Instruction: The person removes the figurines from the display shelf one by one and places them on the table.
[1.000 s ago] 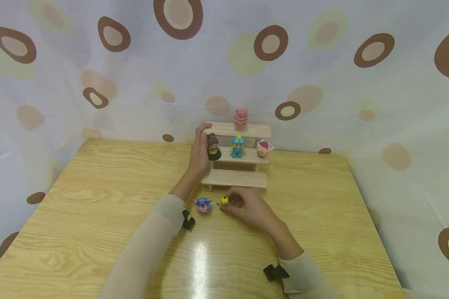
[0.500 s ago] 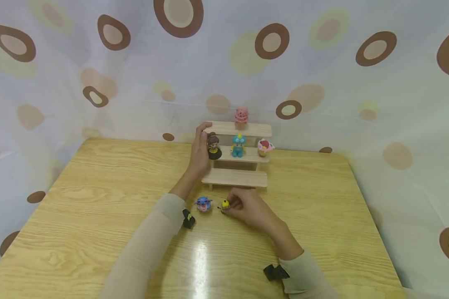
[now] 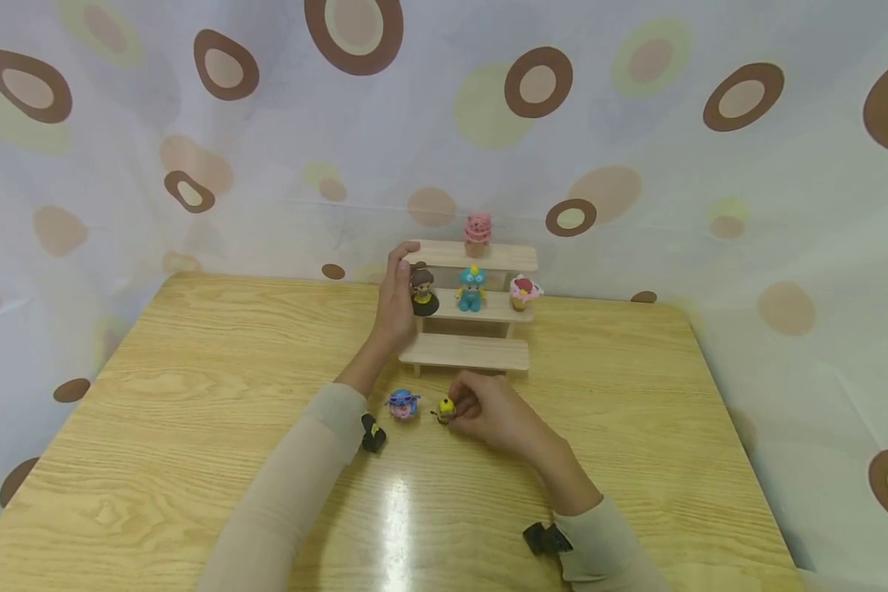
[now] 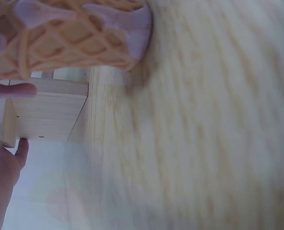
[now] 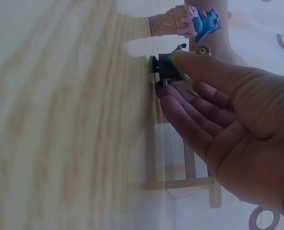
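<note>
On the table, my right hand (image 3: 494, 409) pinches a small toy figurine (image 3: 446, 408) with a yellow head and a dark body. In the right wrist view that figurine (image 5: 170, 68) stands upright at tabletop level, between thumb and fingers. My left hand (image 3: 395, 306) grips the left end of a three-tier wooden display shelf (image 3: 464, 352), with a finger over the top tier. Just left of the pinched figurine stands a blue and pink ice-cream-cone figurine (image 3: 403, 404). Its waffle cone (image 4: 79, 38) looms close in the left wrist view.
A pink ice-cream figurine (image 3: 478, 234) stands on the top tier. The middle tier bears a brown-haired doll (image 3: 423, 289) beside my left hand, a teal figurine (image 3: 471, 289) and a pink-topped cone figurine (image 3: 524, 292). Patterned cloth (image 3: 281, 148) hangs behind the table (image 3: 229, 353).
The yellow-headed figurine has shifted slightly toward the person, still pinched in my right hand. My left hand keeps its place on the shelf.
</note>
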A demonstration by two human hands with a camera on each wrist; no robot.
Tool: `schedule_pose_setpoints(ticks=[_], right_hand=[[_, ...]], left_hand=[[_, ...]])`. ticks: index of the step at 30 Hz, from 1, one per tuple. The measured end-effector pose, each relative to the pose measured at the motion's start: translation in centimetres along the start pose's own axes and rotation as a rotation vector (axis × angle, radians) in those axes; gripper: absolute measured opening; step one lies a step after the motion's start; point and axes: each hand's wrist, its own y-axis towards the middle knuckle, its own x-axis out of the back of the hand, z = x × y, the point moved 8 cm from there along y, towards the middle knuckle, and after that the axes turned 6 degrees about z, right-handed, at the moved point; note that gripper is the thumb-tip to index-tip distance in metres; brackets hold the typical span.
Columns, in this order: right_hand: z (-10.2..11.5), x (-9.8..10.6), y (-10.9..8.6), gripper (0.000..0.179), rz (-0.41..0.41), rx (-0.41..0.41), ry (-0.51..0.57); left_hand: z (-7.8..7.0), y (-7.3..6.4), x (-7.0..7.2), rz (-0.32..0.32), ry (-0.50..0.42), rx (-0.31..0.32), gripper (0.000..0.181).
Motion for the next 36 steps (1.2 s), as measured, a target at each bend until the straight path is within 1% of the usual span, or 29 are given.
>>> schedule_pose_setpoints(ticks=[3, 5, 6, 8, 10, 13, 16, 19, 21, 23, 26, 30, 33, 36], right_hand=[[0.1, 0.5, -0.3, 0.037, 0.029, -0.022, -0.031], [0.5, 1.5, -0.7, 0.041, 0.033, -0.022, -0.07], [0.7, 2.3, -1.0, 0.043, 0.023, -0.019, -0.085], [1.2, 4.2, -1.5, 0.042, -0.023, -0.004, -0.106], [1.5, 6.6, -2.2, 0.035, -0.121, 0.011, -0.094], [2.0, 10.2, -3.3, 0.026, -0.313, 0.056, -0.062], [2.6, 13.0, -4.3, 0.025, -0.504, 0.115, -0.028], [2.6, 14.7, -4.6, 0.031, -0.652, 0.139, -0.007], [2.5, 15.3, -4.4, 0.037, -0.712, 0.141, 0.003], [2.0, 15.6, -3.9, 0.042, -0.74, 0.138, 0.022], [1.3, 15.6, -3.1, 0.049, -0.737, 0.128, 0.061], [0.0, 15.3, -2.4, 0.054, -0.736, 0.098, 0.115], [-0.6, 15.0, -1.9, 0.054, -0.745, 0.091, 0.147], [-1.0, 14.7, -1.5, 0.05, -0.754, 0.095, 0.17]], left_hand=[[0.0, 0.0, 0.1, 0.005, 0.0, -0.005, 0.04], [0.1, 0.0, 0.1, 0.008, 0.01, -0.012, 0.04], [0.1, 0.0, 0.1, 0.01, 0.019, -0.012, 0.04], [-1.0, -0.3, 0.1, 0.013, 0.021, -0.013, 0.04], [-2.1, -0.5, 0.0, 0.011, 0.022, -0.014, 0.04], [-3.9, -0.9, -0.1, 0.007, 0.021, -0.021, 0.04], [-3.9, -0.9, -0.1, 0.003, 0.037, -0.026, 0.04], [-3.7, -0.8, -0.1, 0.005, 0.032, -0.024, 0.04], [-3.6, -0.8, -0.1, 0.004, 0.016, -0.021, 0.04], [-3.5, -0.7, -0.1, 0.0, 0.009, -0.021, 0.04], [-3.4, -0.8, 0.0, -0.008, 0.002, -0.015, 0.039], [-3.4, -0.8, -0.2, 0.003, 0.004, -0.006, 0.039], [-3.6, -0.8, -0.3, 0.012, 0.003, -0.008, 0.04], [-3.7, -0.7, -0.3, 0.009, 0.007, -0.008, 0.04]])
